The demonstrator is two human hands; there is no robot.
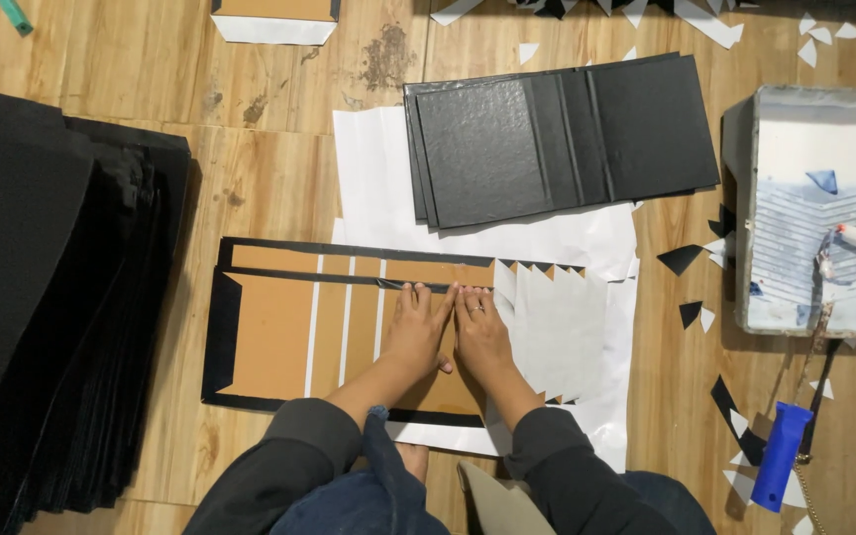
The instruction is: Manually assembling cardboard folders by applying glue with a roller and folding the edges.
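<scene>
Wooden plank floor (279, 178) carries everything we see, its boards worn and stained in places. On our left lies a large, thick stack of black sheets (52, 297), its edges fanned toward us. Above the middle, a pile of finished black book covers (557, 139) rests open and flat on wide white paper sheets (378, 188) spread under the work. On our right stands a white paint-roller tray (824, 139) smeared with glue, a roller resting in it, and just below it a blue-handled tool (780, 456) lies on the floor among scattered black and white paper offcuts (691, 312).

Before us lies the flat brown cardboard cover with black folded edges (269, 337), its panels parted by narrow white gaps, with a white paper lining sheet (562, 332) glued over its right part, black corner triangles showing along the top edge. We press our hands side by side, touching each other, flat on this cover where the brown board meets the white lining. The left hand (416, 332) lies palm down, fingers stretched forward to the black upper strip. The right hand (482, 337), wearing a ring, lies the same way just beside it, holding nothing.
</scene>
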